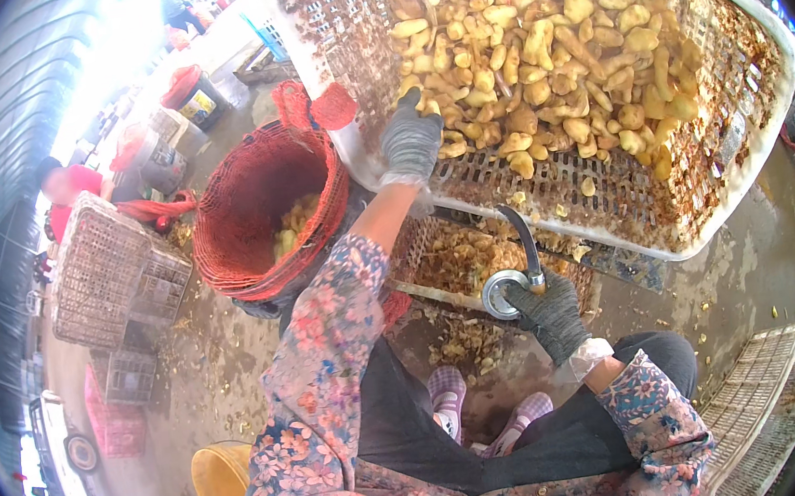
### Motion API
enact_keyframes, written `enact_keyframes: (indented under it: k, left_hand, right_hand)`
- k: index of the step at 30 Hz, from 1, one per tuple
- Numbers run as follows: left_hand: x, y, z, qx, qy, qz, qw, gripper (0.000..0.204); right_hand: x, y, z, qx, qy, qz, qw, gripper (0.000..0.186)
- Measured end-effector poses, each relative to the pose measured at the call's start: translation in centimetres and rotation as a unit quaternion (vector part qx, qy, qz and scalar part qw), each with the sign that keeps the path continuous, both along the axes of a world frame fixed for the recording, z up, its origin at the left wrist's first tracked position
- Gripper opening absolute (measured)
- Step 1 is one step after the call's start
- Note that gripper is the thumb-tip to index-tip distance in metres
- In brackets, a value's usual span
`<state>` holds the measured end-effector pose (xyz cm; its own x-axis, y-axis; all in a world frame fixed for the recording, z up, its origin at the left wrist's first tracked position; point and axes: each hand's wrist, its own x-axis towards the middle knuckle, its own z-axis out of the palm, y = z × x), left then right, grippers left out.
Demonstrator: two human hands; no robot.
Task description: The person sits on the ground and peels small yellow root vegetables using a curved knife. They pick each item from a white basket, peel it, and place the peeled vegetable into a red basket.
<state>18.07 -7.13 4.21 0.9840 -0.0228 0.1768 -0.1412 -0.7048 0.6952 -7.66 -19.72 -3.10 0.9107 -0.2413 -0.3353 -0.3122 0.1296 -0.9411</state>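
Observation:
Knobby yellow pieces of ginger (535, 79) are heaped in a large white plastic crate (706, 233), its mesh stained brown. My left hand (410, 140), in a grey glove, reaches over the crate's near left edge, its fingers closed around a piece of ginger at the side of the heap. In my right hand (552, 317), also gloved, is a curved dark tool (525, 239) with a round metal ring at its lower end. The fingers wrap around it above my right knee, just below the crate's edge. What lies under my right palm is hidden.
Left of the crate stands a red mesh basket (220, 223) with some pale pieces inside. Scraps fill a lower crate (466, 258) beneath the big one. A yellow bucket (219, 485), stacked crates (95, 275) and a tilted crate (757, 394) stand around me. Another person (71, 185) is at far left.

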Motion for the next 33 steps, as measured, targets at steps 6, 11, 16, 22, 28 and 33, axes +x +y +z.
enact_keyframes:
  k: [6,11,16,22,28,33]
  left_hand:
    - [-9.7,2.9,4.2,-0.471,0.153,-0.105,0.862,0.043]
    - [-18.2,5.5,3.3,-0.485,0.112,-0.187,0.847,0.037]
    - [-22.3,6.9,-1.0,-0.347,0.074,-0.346,0.868,0.031]
    - [-21.6,7.4,-3.6,-0.214,-0.051,-0.398,0.891,0.034]
    - [-21.7,6.8,-4.3,-0.279,0.093,-0.308,0.905,0.033]
    - [-21.5,6.9,-4.7,-0.192,0.039,-0.258,0.946,0.033]
  right_hand:
    - [0.7,-0.4,1.8,-0.082,-0.049,-0.065,0.993,0.017]
    - [0.3,-2.3,5.1,0.167,-0.138,-0.049,0.975,0.02]
    - [0.4,-2.7,6.1,0.262,-0.153,0.003,0.953,0.025]
    - [-0.6,-1.7,6.2,0.401,-0.074,0.034,0.913,0.028]
    - [-0.8,-0.4,6.0,0.387,-0.04,0.055,0.92,0.031]
    - [-0.4,-0.2,5.2,0.376,0.003,0.03,0.926,0.037]
